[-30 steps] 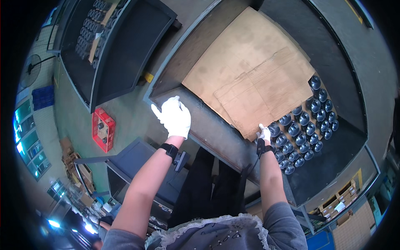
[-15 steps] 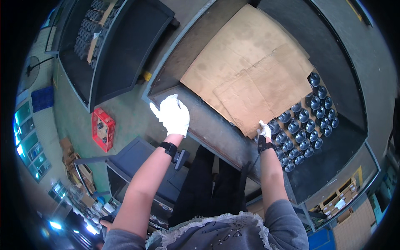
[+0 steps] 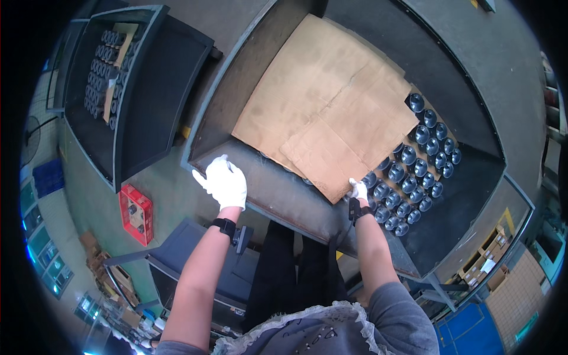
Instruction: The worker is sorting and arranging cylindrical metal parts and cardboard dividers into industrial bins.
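A large brown cardboard sheet point(image 3: 296, 77) lies inside a dark metal bin point(image 3: 251, 171), with a smaller cardboard piece point(image 3: 349, 139) overlapping its near right part. In a white glove, my right hand point(image 3: 358, 189) is closed on the near corner of the cardboard, with the thumb on top. Rows of shiny dark cup-shaped metal parts point(image 3: 408, 155) stand beside that hand and show past the cardboard's right edge. My left hand point(image 3: 223, 184), also gloved in white, is raised over the bin's near left rim. Its thumb is apart from the fingers, and it holds nothing.
Another dark bin point(image 3: 163, 77) with rows of similar parts point(image 3: 103, 74) and cardboard strips stands at the left. A red crate point(image 3: 136, 214) sits on the green floor. A dark panel point(image 3: 195, 236) is close to my left forearm. Boxes point(image 3: 488, 254) lie at the lower right.
The whole view has turned slightly, so the bin and cardboard appear rotated and farther left. My right hand keeps its hold on the cardboard; my left hand remains near the rim.
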A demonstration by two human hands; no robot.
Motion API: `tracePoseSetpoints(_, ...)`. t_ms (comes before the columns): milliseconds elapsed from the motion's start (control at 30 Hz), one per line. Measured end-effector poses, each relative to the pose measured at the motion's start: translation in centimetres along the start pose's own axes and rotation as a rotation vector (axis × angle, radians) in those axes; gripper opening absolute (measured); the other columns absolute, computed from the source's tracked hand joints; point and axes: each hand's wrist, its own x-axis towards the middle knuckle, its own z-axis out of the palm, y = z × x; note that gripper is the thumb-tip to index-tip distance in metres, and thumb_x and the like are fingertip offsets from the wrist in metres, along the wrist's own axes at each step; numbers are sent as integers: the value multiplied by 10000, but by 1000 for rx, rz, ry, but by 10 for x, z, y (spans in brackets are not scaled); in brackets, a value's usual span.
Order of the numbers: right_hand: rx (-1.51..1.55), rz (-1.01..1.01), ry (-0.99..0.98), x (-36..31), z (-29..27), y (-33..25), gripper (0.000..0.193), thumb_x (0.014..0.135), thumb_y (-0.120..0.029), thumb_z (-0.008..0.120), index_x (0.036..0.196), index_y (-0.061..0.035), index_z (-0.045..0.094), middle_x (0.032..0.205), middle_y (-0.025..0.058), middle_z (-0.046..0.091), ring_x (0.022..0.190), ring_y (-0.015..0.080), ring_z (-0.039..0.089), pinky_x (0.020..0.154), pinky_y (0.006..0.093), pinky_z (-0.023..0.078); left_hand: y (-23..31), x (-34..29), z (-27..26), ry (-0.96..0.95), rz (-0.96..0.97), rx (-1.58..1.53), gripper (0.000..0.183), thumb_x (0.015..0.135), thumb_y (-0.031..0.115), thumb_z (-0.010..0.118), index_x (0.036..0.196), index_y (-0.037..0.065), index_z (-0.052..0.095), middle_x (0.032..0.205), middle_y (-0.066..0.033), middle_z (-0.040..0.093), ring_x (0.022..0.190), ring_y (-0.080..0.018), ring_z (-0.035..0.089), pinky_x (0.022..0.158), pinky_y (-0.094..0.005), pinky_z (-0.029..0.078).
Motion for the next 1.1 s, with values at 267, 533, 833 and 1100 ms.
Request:
tracePoseSetpoints(267, 275, -127, -149, -52, -13, -41, 402, 868, 8, 587, 1248, -51, 469, 1220, 110, 566, 1121, 294, 559, 970, 446, 455, 2, 0, 1, -24, -44, -34, 187, 835, 133, 561, 977, 99, 678, 991, -47, 682, 1006, -218, 608, 1143, -575, 147)
tracePoseSetpoints(533, 47, 2, -151, -20, 3, -43, 398, 783, -182, 746, 1122, -125, 546, 1006, 31, 601, 842, 194, 581, 713, 336, 479, 1, 1, 1, 4, -12, -17, 182, 834, 137, 575, 990, 121, 667, 1020, -19, 675, 1029, -207, 603, 1128, -587, 169)
tracePoseSetpoints(833, -217, -23, -37, -4, 28, -35, 392, 713, -274, 832, 890, -130, 513, 727, -12, 458, 602, 130, 427, 492, 284, 364, 2, 1, -4, -85, -36, -13, 209, 855, 149, 551, 1017, 89, 668, 1014, -42, 664, 1041, -217, 588, 1146, -585, 114)
tracePoseSetpoints(1100, -427, -217, -43, 6, 7, -29, 526, 719, -332, 831, 1053, 8, 607, 911, 103, 658, 758, 216, 595, 671, 344, 499, 0, 0, -1, -40, -4, -11, 203, 857, 146, 554, 1017, 89, 665, 1023, -40, 667, 1036, -217, 586, 1148, -583, 112)
